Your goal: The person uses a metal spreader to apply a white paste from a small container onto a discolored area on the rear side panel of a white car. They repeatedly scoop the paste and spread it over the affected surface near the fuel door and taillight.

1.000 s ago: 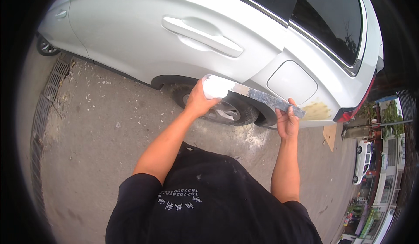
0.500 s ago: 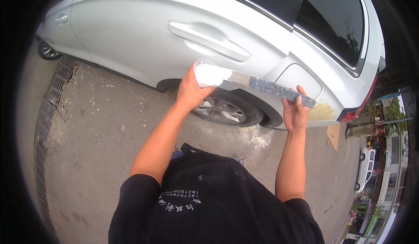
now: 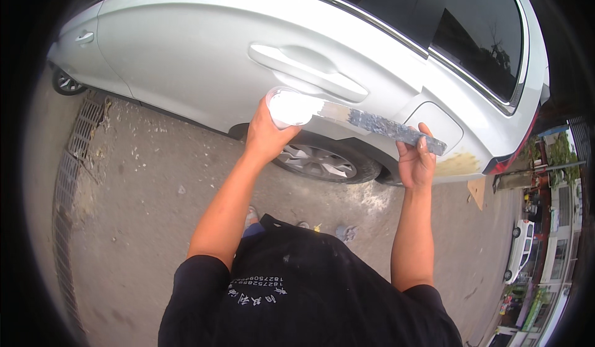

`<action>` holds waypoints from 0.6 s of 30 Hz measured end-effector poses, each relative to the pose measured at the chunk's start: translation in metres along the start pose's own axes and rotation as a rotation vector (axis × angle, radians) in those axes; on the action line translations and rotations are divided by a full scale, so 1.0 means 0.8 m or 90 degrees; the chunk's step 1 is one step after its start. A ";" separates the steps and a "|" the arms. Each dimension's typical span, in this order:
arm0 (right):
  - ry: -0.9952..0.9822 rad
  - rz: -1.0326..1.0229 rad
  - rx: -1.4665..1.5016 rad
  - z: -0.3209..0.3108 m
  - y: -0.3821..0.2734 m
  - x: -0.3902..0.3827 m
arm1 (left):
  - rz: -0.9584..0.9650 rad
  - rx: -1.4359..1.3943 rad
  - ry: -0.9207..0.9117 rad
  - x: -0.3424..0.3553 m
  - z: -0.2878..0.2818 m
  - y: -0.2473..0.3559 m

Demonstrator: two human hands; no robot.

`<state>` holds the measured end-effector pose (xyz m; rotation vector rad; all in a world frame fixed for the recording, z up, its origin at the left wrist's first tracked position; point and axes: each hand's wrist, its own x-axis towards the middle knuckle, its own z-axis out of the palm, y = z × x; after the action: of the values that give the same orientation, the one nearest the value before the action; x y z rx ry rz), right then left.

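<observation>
My left hand (image 3: 265, 131) is closed round a clear plastic cup (image 3: 289, 109) that holds a bright white, paint-like substance. Between the fingers of my right hand (image 3: 418, 158) is one end of a long flat stirring stick (image 3: 372, 122). Dark, crusted residue covers much of the stick, and its far end, coated white, meets the cup's mouth. Both hands are raised in front of a white car (image 3: 180, 49), near its rear door handle (image 3: 307, 71) and fuel flap (image 3: 435, 124). A yellowish, rubbed patch (image 3: 460, 164) marks the body just beyond my right hand.
The rear wheel (image 3: 322, 161) lies below my hands. A metal drain grate (image 3: 87, 124) runs along the concrete ground (image 3: 149, 179) at left. Near the rear bumper is a tan board (image 3: 476, 193). Another white car (image 3: 519, 251) is parked far right.
The view has shifted slightly, so the car sits a little lower and further right. Cup and stick stay held, with the white-coated end still at the cup. Shoes now show below me.
</observation>
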<state>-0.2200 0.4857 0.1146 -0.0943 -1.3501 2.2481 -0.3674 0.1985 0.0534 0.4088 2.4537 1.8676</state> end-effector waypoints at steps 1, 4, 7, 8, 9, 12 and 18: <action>0.005 0.000 0.002 0.003 0.001 0.000 | -0.008 0.001 -0.005 0.002 -0.003 0.002; 0.020 -0.014 0.008 0.014 0.005 -0.001 | -0.023 -0.026 -0.019 0.010 -0.011 0.002; 0.027 -0.041 0.007 0.020 0.001 -0.003 | 0.010 -0.016 -0.032 0.016 -0.018 0.012; 0.029 -0.052 0.004 0.023 -0.003 -0.004 | 0.018 -0.012 -0.040 0.018 -0.021 0.017; 0.030 -0.062 0.001 0.026 -0.009 -0.005 | 0.027 -0.007 -0.048 0.020 -0.023 0.023; 0.026 -0.101 -0.021 0.029 -0.027 -0.006 | 0.055 0.004 -0.076 0.027 -0.023 0.038; 0.004 -0.140 -0.050 0.016 -0.064 -0.003 | 0.098 0.006 -0.094 0.038 0.006 0.068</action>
<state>-0.2022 0.4935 0.1633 0.0192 -1.3739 2.0123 -0.3857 0.2236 0.1080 0.7286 2.3973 1.8059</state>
